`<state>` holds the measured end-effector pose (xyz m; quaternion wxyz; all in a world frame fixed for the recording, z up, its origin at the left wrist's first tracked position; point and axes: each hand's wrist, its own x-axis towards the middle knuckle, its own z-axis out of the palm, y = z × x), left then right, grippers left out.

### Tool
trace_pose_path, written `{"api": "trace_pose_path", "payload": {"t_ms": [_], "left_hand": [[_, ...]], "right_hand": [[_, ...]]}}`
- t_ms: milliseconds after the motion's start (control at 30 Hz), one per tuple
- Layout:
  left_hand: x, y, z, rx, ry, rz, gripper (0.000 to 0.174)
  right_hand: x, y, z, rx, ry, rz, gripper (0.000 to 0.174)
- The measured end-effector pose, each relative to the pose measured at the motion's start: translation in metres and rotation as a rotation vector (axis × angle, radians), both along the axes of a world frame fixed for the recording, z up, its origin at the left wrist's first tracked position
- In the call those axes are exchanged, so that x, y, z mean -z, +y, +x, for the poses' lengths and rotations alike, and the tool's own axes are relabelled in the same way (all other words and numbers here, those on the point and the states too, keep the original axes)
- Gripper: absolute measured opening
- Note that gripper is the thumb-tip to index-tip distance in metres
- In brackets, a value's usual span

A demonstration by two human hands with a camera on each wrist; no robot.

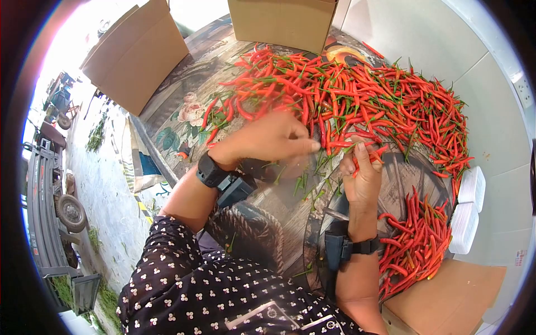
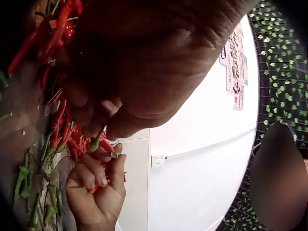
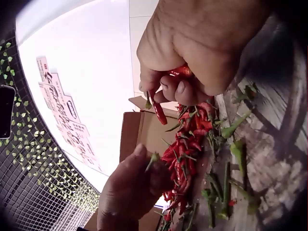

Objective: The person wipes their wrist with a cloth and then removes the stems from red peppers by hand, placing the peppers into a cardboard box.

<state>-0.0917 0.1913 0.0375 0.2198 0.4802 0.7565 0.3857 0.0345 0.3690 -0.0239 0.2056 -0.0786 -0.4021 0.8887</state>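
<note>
My left hand (image 1: 262, 137) is over the table, slightly blurred, thumb reaching toward the right hand. Between its thumb and finger it pinches a small green chili stem (image 3: 153, 160). Opposite, my right hand (image 1: 364, 181) has its fingers curled round a few red chilies (image 1: 375, 158), and one red chili (image 3: 159, 113) sticks out below its thumb in the right wrist view. The two hands are a short gap apart. Behind them spreads a large heap of red chilies (image 1: 385, 100) with green stems. Loose green stems (image 1: 301, 183) lie on the table between the hands.
A second pile of red chilies (image 1: 416, 240) sits right of the right forearm. White containers (image 1: 468, 212) stand beside it, with a cardboard box (image 1: 446, 298) below. Two more cardboard boxes, a left one (image 1: 139, 56) and a back one (image 1: 282, 22), stand at the table's far side.
</note>
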Motion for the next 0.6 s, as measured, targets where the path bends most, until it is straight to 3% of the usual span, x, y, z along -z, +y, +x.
{"api": "trace_pose_path", "payload": {"t_ms": [67, 133, 233, 467, 533, 600], "left_hand": [[-0.004, -0.004, -0.003, -0.006, 0.048, -0.080, 0.025], [-0.004, -0.007, -0.005, -0.249, 0.435, -0.084, 0.029], [-0.004, -0.013, -0.008, -0.324, 0.594, -0.274, 0.026], [0.004, -0.009, -0.001, -0.353, 0.679, -0.285, 0.025], [0.004, -0.008, 0.000, -0.273, 0.640, -0.307, 0.024], [0.008, -0.010, -0.002, -0.182, 0.557, -0.252, 0.023]], "right_hand": [[0.000, -0.001, 0.000, -0.045, -0.004, 0.016, 0.019], [-0.003, -0.004, 0.000, 0.013, -0.119, 0.049, 0.019], [-0.003, -0.004, 0.000, -0.025, -0.135, 0.096, 0.021], [-0.002, -0.006, -0.001, 0.018, -0.162, 0.181, 0.031], [-0.003, -0.003, -0.001, -0.087, -0.096, 0.205, 0.031], [0.001, -0.006, -0.004, -0.043, -0.048, 0.257, 0.029]]}}
